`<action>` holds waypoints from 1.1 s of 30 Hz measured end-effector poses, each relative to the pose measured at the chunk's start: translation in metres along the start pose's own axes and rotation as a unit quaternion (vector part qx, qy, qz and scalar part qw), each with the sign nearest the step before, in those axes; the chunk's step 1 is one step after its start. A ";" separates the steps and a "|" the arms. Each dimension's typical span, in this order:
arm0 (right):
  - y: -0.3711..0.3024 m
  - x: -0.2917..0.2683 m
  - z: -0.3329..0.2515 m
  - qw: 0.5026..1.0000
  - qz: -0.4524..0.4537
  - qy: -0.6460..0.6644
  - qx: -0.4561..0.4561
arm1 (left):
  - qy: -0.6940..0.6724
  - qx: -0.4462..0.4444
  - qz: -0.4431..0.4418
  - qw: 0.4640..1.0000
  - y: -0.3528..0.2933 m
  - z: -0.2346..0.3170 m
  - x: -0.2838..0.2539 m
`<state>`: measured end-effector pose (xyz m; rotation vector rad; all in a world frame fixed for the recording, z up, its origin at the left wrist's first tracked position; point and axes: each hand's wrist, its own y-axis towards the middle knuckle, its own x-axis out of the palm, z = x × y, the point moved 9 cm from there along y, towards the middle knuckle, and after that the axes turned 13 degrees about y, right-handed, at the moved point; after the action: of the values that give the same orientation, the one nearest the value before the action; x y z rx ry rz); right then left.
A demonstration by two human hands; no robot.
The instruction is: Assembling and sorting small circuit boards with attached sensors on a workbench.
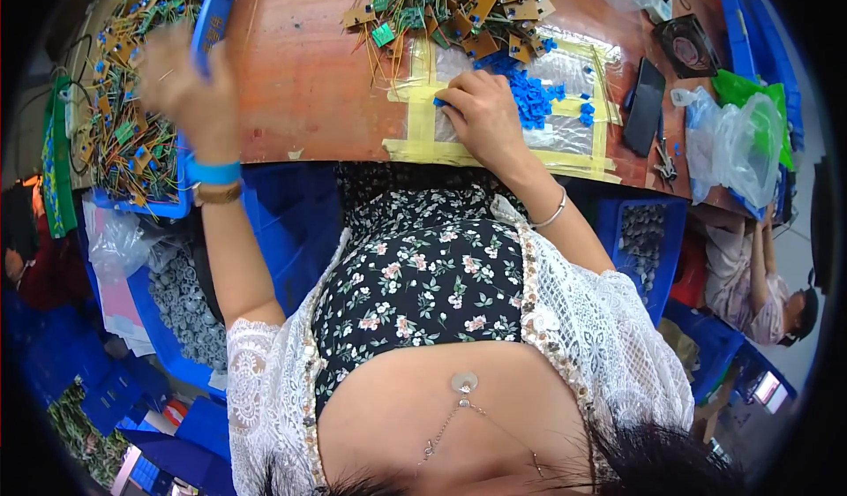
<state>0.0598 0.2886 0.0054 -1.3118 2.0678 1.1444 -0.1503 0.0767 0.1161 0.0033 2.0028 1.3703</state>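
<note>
My left hand (187, 90) is smeared by motion over the right rim of a long blue bin (221, 6); whether it holds anything does not show. Wired circuit boards (132, 156), brown and green, fill that bin. My right hand (487, 115) rests low over the table with its fingers pinched on a small blue plastic piece (438, 102). Just right of it lies a loose pile of similar blue pieces (532, 99) on a clear sheet edged with yellow tape (432, 152). Beyond the hand spreads a heap of wired circuit boards (476, 6).
Right of the pile lie a black phone (644, 108), keys (665, 162), a black fan (686, 46) and clear plastic bags (745, 143). Blue bins of grey parts (185, 306) stand below the table edge. Another person (750, 275) is at the far right.
</note>
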 end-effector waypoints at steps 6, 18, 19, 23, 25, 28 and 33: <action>0.007 0.008 -0.005 1.000 0.008 0.004 -0.006 | -0.327 0.099 -0.184 0.922 -0.035 0.131 0.107; 0.005 0.009 0.002 1.000 0.010 0.014 -0.004 | -0.359 -0.135 -0.201 0.901 -0.081 0.104 0.014; 0.005 0.013 0.000 1.000 0.002 0.005 -0.012 | -0.345 -0.105 -0.170 0.917 -0.087 0.108 0.001; 0.007 0.021 -0.011 0.999 -0.025 0.026 -0.034 | -0.301 0.029 -0.166 0.939 -0.107 0.131 -0.038; 0.007 0.024 -0.019 0.996 -0.037 0.004 -0.076 | -0.308 0.082 -0.213 0.924 -0.123 0.146 -0.041; 0.004 0.026 -0.030 0.993 -0.062 0.006 -0.099 | -0.320 0.098 -0.254 0.907 -0.130 0.153 -0.047; -0.005 0.027 -0.041 0.994 -0.052 0.003 -0.096 | -0.316 0.093 -0.243 0.913 -0.131 0.161 -0.053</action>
<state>0.0546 0.2399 0.0074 -1.4951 1.9071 1.3204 0.0248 0.1308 0.0058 0.0293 1.4414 0.7267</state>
